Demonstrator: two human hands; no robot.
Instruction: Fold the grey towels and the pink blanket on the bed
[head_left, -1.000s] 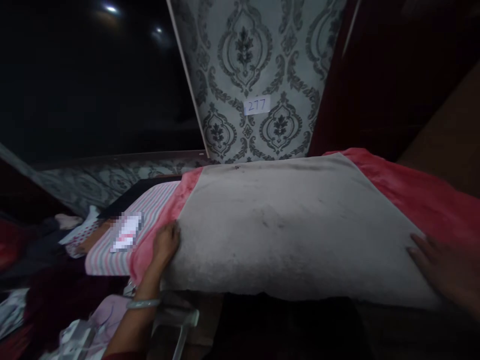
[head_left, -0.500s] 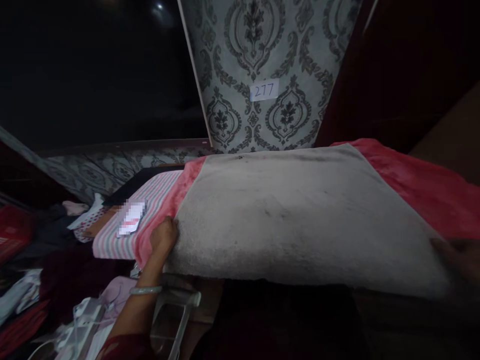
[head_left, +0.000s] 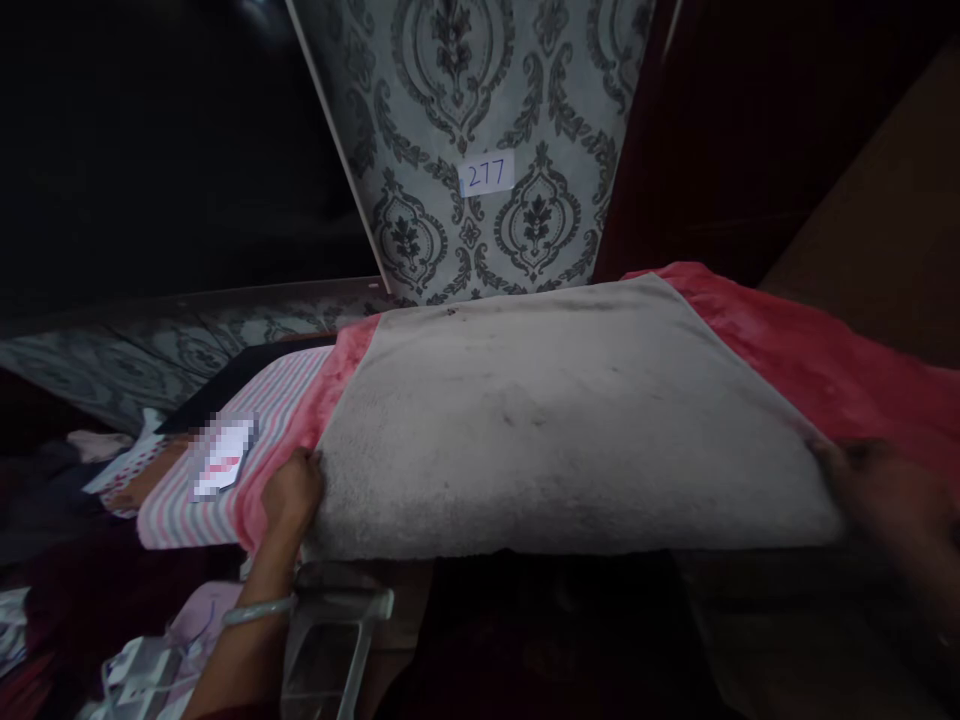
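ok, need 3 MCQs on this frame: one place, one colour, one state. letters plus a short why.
1. Where is the left hand?
A. on the near left corner of the grey cloth
B. on the paper label
C. on the striped cloth

2. What colour is the fabric under the grey cloth?
A. blue
B. pink-red
C. green

3. How is the right hand placed?
A. raised clear of the cloth
B. out of view
C. at the cloth's near right corner

Answers:
1 A, its fingers curl on that corner.
2 B, pink-red shows along both sides of the cloth.
3 C, it meets that corner; whether it grips is too dark to tell.
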